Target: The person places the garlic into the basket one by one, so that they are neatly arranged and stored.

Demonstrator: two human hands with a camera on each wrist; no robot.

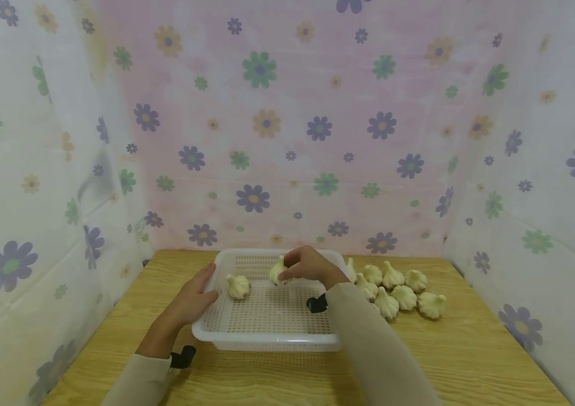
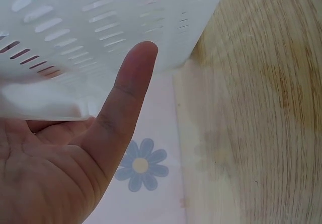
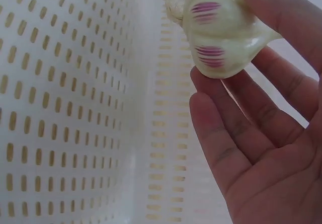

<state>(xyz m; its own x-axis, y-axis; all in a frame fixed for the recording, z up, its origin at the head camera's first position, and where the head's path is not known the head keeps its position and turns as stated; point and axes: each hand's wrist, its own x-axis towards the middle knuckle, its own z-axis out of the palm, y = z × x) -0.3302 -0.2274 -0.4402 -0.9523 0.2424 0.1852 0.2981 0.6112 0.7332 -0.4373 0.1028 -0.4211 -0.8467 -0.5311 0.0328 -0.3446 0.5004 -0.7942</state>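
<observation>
A white slotted plastic basket (image 1: 267, 338) sits on the table. My left hand (image 1: 191, 299) holds its left rim; the thumb (image 2: 126, 93) lies straight along the slotted wall in the left wrist view, and the other fingers are mostly hidden. Over the far part of the basket, my right hand (image 1: 310, 264) grips a garlic bulb (image 1: 278, 272) between thumb and fingertips. Purple streaks mark this bulb (image 3: 216, 38) in the right wrist view, where roots show at one end. Another garlic bulb (image 1: 238, 287) lies inside the basket at the left.
Several garlic bulbs (image 1: 404, 297) lie in a group on the wooden table (image 1: 470, 349), right of the basket. The right forearm partly covers the nearest ones. Flower-patterned cloth (image 1: 287, 141) hangs behind the table and along both sides.
</observation>
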